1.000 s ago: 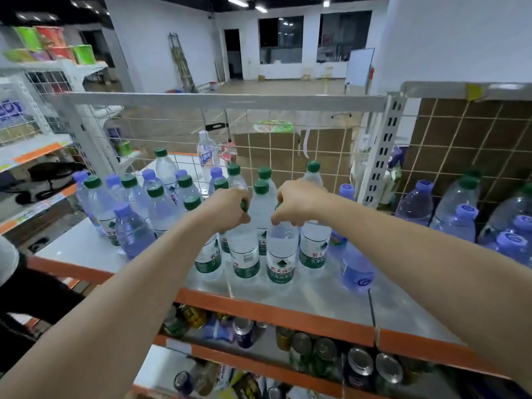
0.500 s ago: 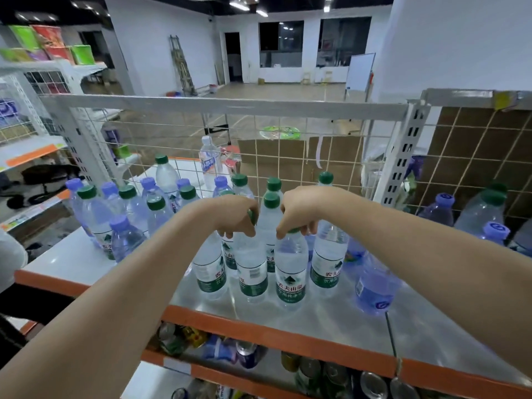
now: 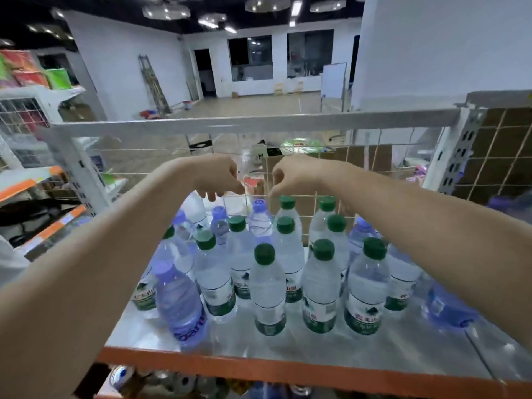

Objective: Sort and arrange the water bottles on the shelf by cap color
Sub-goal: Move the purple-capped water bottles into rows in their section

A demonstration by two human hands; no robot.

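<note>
Both hands are hovering over the far row of bottles on the shelf (image 3: 316, 349), fingers curling loosely downward and gripping nothing. The left hand (image 3: 217, 177) is hanging above a white-capped bottle (image 3: 193, 208) at far left, its fingertips just above it. The right hand (image 3: 290, 175) is hanging just above a green-capped bottle (image 3: 287, 210) beside a purple-capped bottle (image 3: 259, 217). Green-capped bottles are standing clustered across the middle and near right, while a large purple bottle (image 3: 180, 303) is sitting at the near left edge.
</note>
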